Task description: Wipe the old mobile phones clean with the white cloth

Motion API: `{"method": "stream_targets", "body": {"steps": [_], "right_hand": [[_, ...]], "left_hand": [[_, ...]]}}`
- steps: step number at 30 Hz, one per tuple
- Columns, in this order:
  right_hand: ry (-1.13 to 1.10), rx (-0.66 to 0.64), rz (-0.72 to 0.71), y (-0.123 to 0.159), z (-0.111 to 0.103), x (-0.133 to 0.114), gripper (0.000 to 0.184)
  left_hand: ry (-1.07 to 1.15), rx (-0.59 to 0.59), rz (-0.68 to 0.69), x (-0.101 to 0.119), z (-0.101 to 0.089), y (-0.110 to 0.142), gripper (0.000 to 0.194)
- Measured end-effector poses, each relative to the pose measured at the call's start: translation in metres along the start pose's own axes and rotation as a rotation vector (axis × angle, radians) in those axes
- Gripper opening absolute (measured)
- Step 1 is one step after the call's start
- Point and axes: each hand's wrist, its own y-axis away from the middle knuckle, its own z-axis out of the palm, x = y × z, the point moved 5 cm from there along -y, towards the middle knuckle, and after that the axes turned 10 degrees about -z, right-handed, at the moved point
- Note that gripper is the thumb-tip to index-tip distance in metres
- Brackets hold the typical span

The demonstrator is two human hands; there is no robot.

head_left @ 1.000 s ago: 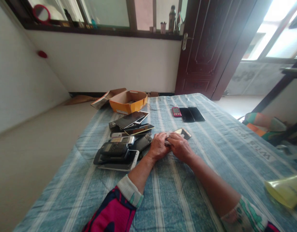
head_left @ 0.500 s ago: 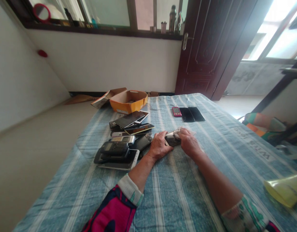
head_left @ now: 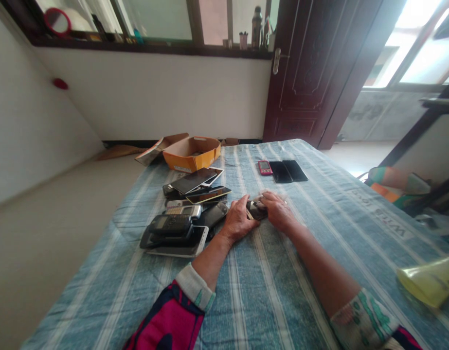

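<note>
Near the middle of the cloth, a dark phone (head_left: 257, 210) shows between my two hands, with clear plastic about its right end. My left hand (head_left: 240, 218) is closed on its left edge, thumb in front and fingers behind. My right hand (head_left: 279, 211) lies over the right end, its fingers curled on the phone and the plastic; the fingertips are partly hidden. To the left is a heap of old phones (head_left: 173, 226), several of them stacked. A pink phone (head_left: 264, 167) lies farther back, beside two dark flat phones (head_left: 281, 171) set side by side.
The blue striped cloth (head_left: 242, 291) covers the table. An opened orange box (head_left: 200, 162) stands at the back left, its lid tilted beside it. A yellow translucent plastic piece (head_left: 428, 282) lies at the right edge. Behind are a wall and a dark red door (head_left: 312, 73).
My right hand has slid left over the phone and now hides more of it. My left hand keeps its grip. The whole view has shifted slightly.
</note>
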Motion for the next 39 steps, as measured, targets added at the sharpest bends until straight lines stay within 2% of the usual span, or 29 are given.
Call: {"method": "stream_targets", "body": {"steps": [2, 4, 6, 10, 13, 15, 20, 23, 25, 30, 32, 34, 39], "right_hand": [[0.029, 0.043, 0.087, 0.004, -0.002, 0.012, 0.04], [0.03, 0.059, 0.104, 0.008, -0.002, 0.011, 0.041], [0.0, 0.05, 0.056, 0.01, -0.001, 0.0, 0.04], [-0.112, -0.024, -0.154, 0.01, 0.002, -0.037, 0.038], [-0.133, -0.042, -0.207, 0.01, 0.003, -0.045, 0.037], [-0.112, -0.03, -0.157, 0.011, 0.002, -0.036, 0.039], [-0.011, 0.089, 0.091, 0.018, -0.002, 0.007, 0.042], [-0.003, 0.132, 0.137, 0.021, -0.003, 0.013, 0.042], [-0.038, 0.118, 0.095, 0.019, -0.002, 0.002, 0.043], [-0.196, -0.017, -0.196, 0.007, 0.001, -0.041, 0.042], [-0.21, -0.031, -0.239, 0.003, 0.0, -0.044, 0.039], [-0.177, -0.02, -0.197, 0.002, -0.001, -0.034, 0.037], [-0.025, 0.076, 0.084, 0.007, -0.005, 0.011, 0.038]], "left_hand": [[0.005, -0.006, 0.0, 0.001, 0.0, 0.001, 0.081], [0.005, -0.006, 0.0, 0.001, 0.0, 0.001, 0.079], [0.001, -0.004, 0.005, 0.001, 0.0, 0.0, 0.078], [-0.008, 0.009, 0.03, 0.0, 0.003, -0.002, 0.072], [-0.003, 0.024, 0.042, -0.002, 0.003, -0.002, 0.071], [0.001, 0.034, 0.042, -0.002, 0.003, -0.002, 0.07], [-0.005, 0.026, 0.027, 0.0, 0.001, 0.0, 0.073], [-0.01, 0.021, 0.026, 0.001, 0.001, 0.0, 0.073], [-0.013, 0.025, 0.03, 0.001, 0.001, -0.001, 0.071], [-0.013, 0.046, 0.099, 0.003, 0.001, 0.0, 0.048], [-0.009, 0.045, 0.114, 0.004, 0.001, 0.0, 0.045], [-0.009, 0.042, 0.1, 0.003, 0.001, 0.0, 0.052], [-0.015, 0.037, 0.045, 0.001, 0.001, -0.001, 0.069]]}}
